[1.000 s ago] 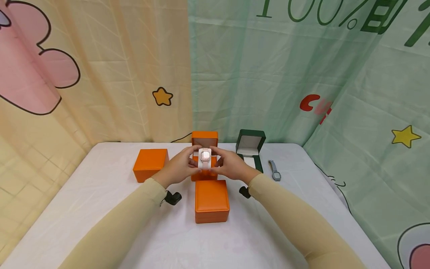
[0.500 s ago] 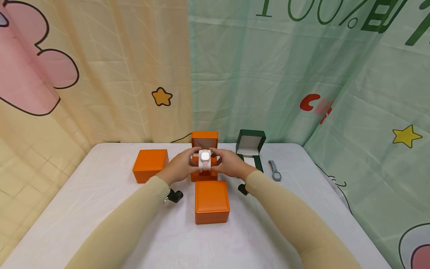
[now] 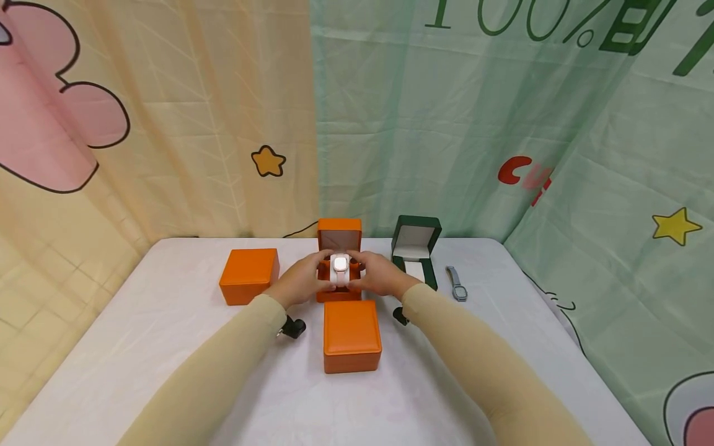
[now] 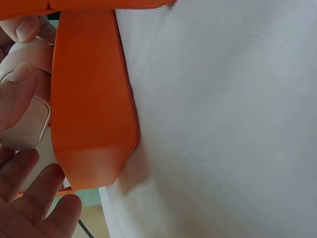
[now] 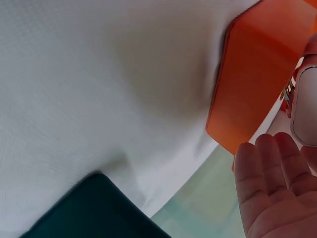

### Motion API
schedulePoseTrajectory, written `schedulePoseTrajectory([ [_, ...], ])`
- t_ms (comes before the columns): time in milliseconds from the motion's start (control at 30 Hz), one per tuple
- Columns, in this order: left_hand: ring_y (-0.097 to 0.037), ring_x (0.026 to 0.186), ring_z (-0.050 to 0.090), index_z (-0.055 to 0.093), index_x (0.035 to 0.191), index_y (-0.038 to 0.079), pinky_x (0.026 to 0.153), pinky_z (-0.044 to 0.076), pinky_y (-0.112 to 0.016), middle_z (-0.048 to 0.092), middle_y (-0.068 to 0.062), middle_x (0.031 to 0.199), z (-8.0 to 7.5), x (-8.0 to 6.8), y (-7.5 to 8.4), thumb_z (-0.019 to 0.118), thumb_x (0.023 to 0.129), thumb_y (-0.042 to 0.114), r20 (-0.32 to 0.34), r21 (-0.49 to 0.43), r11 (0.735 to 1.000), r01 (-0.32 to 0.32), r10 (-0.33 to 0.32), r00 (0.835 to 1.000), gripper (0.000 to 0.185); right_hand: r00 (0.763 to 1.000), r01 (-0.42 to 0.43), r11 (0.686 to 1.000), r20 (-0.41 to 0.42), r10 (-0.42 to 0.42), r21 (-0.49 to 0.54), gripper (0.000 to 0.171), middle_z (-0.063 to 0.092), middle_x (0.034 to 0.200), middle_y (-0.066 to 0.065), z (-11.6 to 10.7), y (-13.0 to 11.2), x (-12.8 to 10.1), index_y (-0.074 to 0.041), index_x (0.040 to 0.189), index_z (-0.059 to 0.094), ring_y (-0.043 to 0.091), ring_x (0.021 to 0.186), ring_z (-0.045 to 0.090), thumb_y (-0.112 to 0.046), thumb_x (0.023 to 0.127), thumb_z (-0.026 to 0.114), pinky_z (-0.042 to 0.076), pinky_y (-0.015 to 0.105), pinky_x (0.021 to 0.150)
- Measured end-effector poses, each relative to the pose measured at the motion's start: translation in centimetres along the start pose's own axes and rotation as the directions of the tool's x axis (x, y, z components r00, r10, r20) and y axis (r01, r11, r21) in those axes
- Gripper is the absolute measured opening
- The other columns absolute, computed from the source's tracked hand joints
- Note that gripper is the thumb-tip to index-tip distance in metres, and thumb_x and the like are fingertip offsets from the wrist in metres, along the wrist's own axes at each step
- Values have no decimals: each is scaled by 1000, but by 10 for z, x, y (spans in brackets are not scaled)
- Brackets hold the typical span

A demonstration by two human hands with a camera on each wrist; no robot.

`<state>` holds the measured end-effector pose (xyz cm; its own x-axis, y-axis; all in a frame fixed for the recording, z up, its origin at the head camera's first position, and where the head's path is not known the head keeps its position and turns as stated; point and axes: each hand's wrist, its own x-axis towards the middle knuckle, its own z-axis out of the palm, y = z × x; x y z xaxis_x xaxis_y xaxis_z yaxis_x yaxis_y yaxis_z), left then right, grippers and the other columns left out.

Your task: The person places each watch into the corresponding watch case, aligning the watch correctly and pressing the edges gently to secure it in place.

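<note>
Both hands hold a wristwatch [image 3: 340, 264] with a pale pink strap and a square face, upright at the mouth of an open orange watch box [image 3: 339, 234]. My left hand [image 3: 303, 280] pinches its left side between thumb and fingers. On the right side, my right hand [image 3: 381, 274] does the same. White shows beside the strap; I cannot tell clearly what it is. In the left wrist view the left thumb lies across the watch [image 4: 27, 126], beside the orange box wall [image 4: 91, 94]. The right wrist view shows outer fingers stretched out beside the box [image 5: 262, 74].
A closed orange box [image 3: 352, 337] stands in front, another closed orange box [image 3: 249, 277] at the left. Right of the hands, an open green box [image 3: 416, 235] shows a white inside. Near it lies a grey-blue watch [image 3: 456, 284]. A white cloth covers the table [image 3: 279, 396].
Both hands have lowered the watch slightly, down toward the open orange box. The grip looks the same, and the other boxes and the grey-blue watch have stayed put.
</note>
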<state>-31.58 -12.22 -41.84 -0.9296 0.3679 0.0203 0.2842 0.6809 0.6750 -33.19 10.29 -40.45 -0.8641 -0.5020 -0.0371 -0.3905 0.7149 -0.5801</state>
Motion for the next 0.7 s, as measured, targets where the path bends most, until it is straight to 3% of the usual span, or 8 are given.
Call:
schedulePoseTrajectory([
  [233,-33,137,55,42,159,11,123,40,-52,55,-13,154,6,1,-5,83,93,23,-2,41,999,-14,14,1000,78,999,40,997,3,-39,-62,76,65,137,13,7,2,4,-6,159,43,26,118,61,-21,95,80,52,43,111],
  [433,-33,135,56,42,159,11,123,40,-52,55,-13,154,8,1,-5,82,94,24,-3,72,997,5,-5,1000,77,1000,26,994,19,-25,-102,73,64,141,11,11,6,7,-7,159,44,24,119,59,-23,96,79,52,40,112],
  [700,-32,130,58,47,154,12,121,43,-51,58,-14,152,5,0,-1,82,94,26,8,106,994,13,-14,1000,72,998,-43,993,49,48,-107,76,50,159,13,12,7,5,-8,162,41,29,140,51,-29,98,77,41,43,123],
])
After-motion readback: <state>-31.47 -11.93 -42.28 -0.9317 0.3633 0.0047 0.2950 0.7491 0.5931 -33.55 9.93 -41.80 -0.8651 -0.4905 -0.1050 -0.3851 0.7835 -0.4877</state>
